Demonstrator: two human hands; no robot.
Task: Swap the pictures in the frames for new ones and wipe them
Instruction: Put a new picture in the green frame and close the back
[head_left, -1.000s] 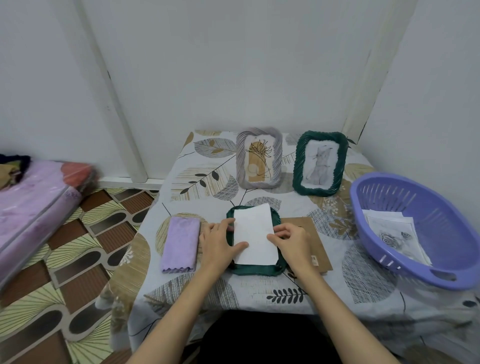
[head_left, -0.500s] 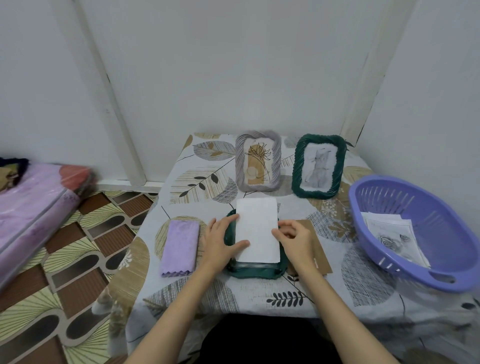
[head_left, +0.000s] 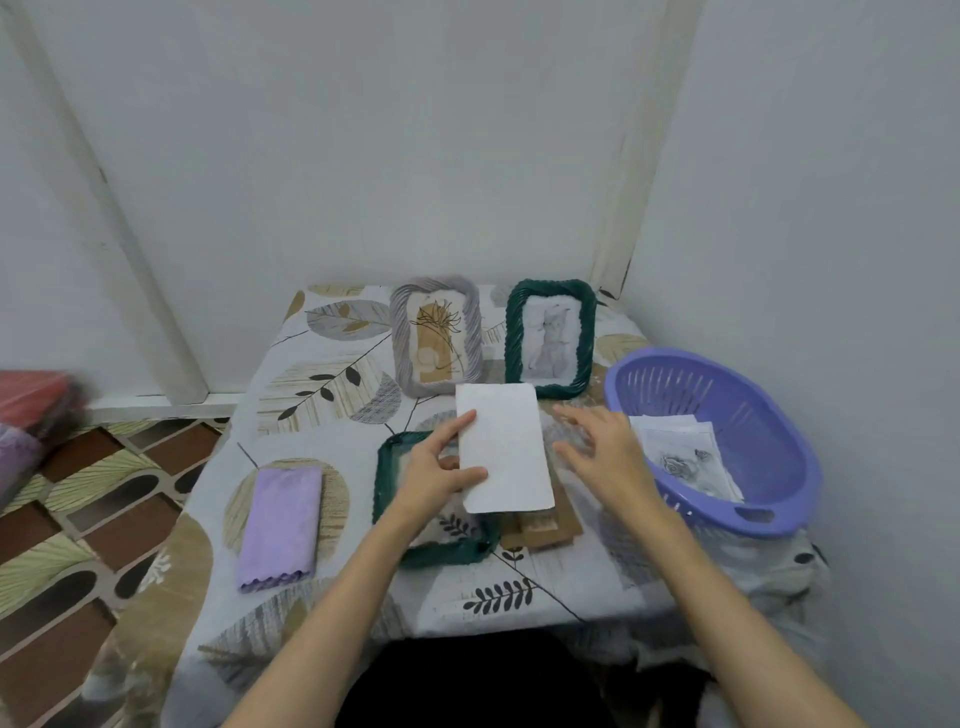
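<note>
Cloth (head_left: 278, 525) near-left on table (head_left: 545, 587). Empty frame (head_left: 395, 488) centre, backing board (head_left: 540, 527) just right. Two frames (head_left: 436, 335) far centre. Basket (head_left: 769, 452) right, papers (head_left: 685, 454) in it.

White walls (head_left: 415, 156); patterned floor (head_left: 78, 519); leaf-print table (head_left: 322, 374).

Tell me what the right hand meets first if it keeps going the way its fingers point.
Probably the white paper sheet pinched by the left hand; the right hand points left toward it, though depth is unclear.
</note>
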